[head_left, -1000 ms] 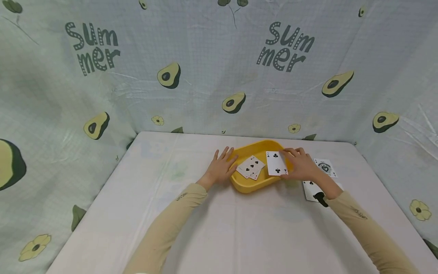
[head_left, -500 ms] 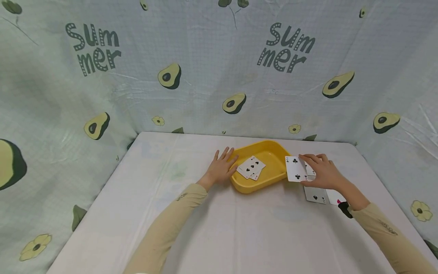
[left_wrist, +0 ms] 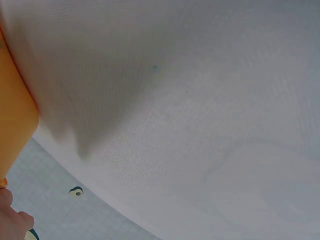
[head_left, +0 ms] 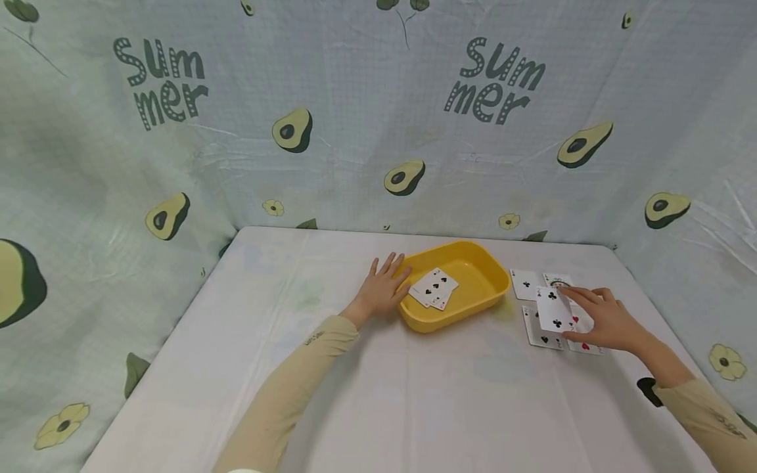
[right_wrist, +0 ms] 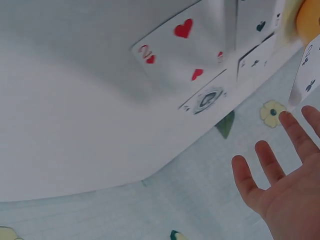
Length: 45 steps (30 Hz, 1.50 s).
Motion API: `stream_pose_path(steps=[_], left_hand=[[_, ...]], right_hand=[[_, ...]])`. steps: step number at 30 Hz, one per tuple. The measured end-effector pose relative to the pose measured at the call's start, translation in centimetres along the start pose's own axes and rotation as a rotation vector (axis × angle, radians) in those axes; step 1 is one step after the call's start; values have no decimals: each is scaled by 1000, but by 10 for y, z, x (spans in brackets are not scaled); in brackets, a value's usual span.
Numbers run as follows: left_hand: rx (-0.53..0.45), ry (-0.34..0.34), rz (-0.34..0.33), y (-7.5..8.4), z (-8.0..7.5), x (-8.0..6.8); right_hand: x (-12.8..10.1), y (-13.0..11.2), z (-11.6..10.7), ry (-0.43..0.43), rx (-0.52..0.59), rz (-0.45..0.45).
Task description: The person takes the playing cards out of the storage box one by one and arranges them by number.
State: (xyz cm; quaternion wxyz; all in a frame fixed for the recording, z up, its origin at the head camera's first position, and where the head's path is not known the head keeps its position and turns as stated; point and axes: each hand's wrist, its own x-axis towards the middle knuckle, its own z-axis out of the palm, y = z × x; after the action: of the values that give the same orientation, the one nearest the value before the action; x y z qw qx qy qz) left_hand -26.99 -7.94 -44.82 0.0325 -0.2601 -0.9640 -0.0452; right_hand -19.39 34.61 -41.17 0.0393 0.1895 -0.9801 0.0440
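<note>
My right hand (head_left: 609, 322) pinches a two of clubs (head_left: 552, 309) by its right edge, thumb below and fingers above. In the right wrist view that card (right_wrist: 310, 72) stands tilted at the fingertips. It overlaps a group of face-up cards on the table: an ace of clubs (head_left: 524, 284), an ornate ace of spades (right_wrist: 207, 97), a two of spades (head_left: 541, 338) and a two of hearts (right_wrist: 185, 50). My left hand (head_left: 380, 289), fingers spread, rests at the left rim of a yellow tray (head_left: 426, 324). Inside it lies a small overlapping stack of cards (head_left: 434, 288), a spade card on top.
A white cloth covers the table (head_left: 367, 407), whose back edge runs just behind the tray. Behind it hangs a printed curtain (head_left: 349, 85) with avocados and lettering. The card group lies to the right of the tray, near the table's right side.
My right hand has carried the two of clubs from over the tray rightward to above the table cards. The left hand and the tray have stayed where they were.
</note>
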Motion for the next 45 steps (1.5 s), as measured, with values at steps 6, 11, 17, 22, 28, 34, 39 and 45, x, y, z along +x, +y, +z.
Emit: stream_pose_path(steps=[6,11,17,22,28,34,39,45], left_hand=[[0,-6,-4,0,-3,0],[-1,2,-2,0,-2,0],[-12,15,8,0,0,1],[-4,12,5,0,1,2],[-2,27,11,0,1,2],[-13,30,11,0,1,1],[-14,28,12,1,1,0],[6,17,14,1,0,0]], right_hand=[[-16,25,7,-7,17,51],[-28,40,11,-22,16,80],[-42,58,16,-38,24,115],[-50,71,17,-62,12,130],[-59,83,15,-106,-5,160],[-64,93,17,-157,-3,190],[-67,101,19,-188,1,193],[-69,107,21,-207,0,189]])
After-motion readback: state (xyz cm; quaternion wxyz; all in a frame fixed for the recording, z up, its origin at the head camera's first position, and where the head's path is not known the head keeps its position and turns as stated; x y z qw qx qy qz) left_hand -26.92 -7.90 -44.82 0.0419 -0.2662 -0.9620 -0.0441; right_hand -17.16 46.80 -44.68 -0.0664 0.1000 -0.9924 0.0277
